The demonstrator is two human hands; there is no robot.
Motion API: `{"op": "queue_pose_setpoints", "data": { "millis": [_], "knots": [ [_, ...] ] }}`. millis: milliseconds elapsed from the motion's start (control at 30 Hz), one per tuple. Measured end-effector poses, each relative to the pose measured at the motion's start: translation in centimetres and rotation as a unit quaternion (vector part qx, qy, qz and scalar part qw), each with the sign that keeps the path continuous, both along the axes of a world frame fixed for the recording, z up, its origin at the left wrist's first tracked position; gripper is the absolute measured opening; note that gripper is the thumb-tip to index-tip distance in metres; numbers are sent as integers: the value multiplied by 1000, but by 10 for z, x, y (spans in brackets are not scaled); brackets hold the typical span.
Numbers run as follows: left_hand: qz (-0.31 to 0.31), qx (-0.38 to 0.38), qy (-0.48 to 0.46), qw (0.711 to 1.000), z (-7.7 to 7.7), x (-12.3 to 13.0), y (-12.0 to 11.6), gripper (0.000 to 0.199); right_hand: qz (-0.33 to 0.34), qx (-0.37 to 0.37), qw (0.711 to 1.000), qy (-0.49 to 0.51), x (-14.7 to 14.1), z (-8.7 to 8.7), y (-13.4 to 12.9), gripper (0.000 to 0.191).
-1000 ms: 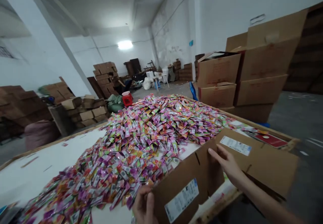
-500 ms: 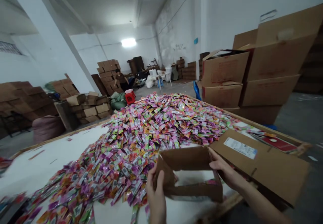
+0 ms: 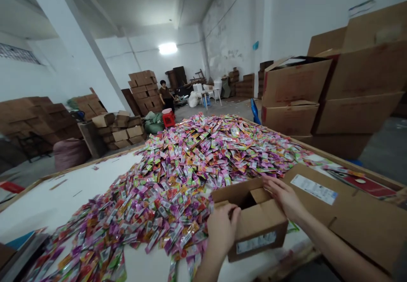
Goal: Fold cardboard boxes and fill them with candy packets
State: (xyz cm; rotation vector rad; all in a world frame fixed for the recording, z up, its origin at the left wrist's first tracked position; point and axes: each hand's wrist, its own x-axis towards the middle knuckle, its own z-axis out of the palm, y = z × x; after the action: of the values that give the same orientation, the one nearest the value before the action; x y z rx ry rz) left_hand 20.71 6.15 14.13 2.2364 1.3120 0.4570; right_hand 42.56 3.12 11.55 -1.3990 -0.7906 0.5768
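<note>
Head view: a small brown cardboard box (image 3: 254, 218) is being steadied on the white table (image 3: 63, 193) beside the heap of bright sachets (image 3: 190, 163). Its flaps are being pressed by the left hand (image 3: 222, 229) and right hand (image 3: 282, 195), fingers loosely spread. Half a second ago it was being held tilted, open through; contents cannot be told.

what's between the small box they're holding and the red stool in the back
The head view shows a heap of colourful sachets on the white table between the small box and the red stool, then bare floor.
</note>
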Motion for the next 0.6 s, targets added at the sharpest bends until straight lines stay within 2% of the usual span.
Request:
{"op": "queue_pose_setpoints", "data": {
  "millis": [67,133,200,233,267,333,400,467,533,600],
  "knots": [
    [46,66,-21,997,-7,6,-4,31,-45,45,994,-88,-13,3,-17,43],
    [92,130,-29,987,-13,7,-8,43,22,48,966,-252,-37,1,-35,34],
    [120,159,-42,979,-20,5,-10,51,114,18,905,-410,-64,-9,-46,43],
    [125,168,-51,976,-23,3,-11,52,131,0,872,-471,-76,-16,-49,52],
    [125,182,-60,973,-26,1,-12,52,124,-15,845,-520,-86,-24,-51,60],
    [112,238,-76,962,-27,-4,-11,51,78,-35,810,-579,-97,-39,-51,65],
    [89,312,-94,941,-17,-4,-5,43,55,-39,793,-605,-100,-49,-49,56],
    [51,341,-107,933,5,4,9,30,57,-23,778,-625,-98,-54,-49,46],
    [-12,277,-78,958,32,23,30,28,61,-3,763,-643,-96,-55,-50,42],
    [-103,157,23,982,53,47,53,36,50,8,759,-649,-95,-53,-51,40]
  ]
}}
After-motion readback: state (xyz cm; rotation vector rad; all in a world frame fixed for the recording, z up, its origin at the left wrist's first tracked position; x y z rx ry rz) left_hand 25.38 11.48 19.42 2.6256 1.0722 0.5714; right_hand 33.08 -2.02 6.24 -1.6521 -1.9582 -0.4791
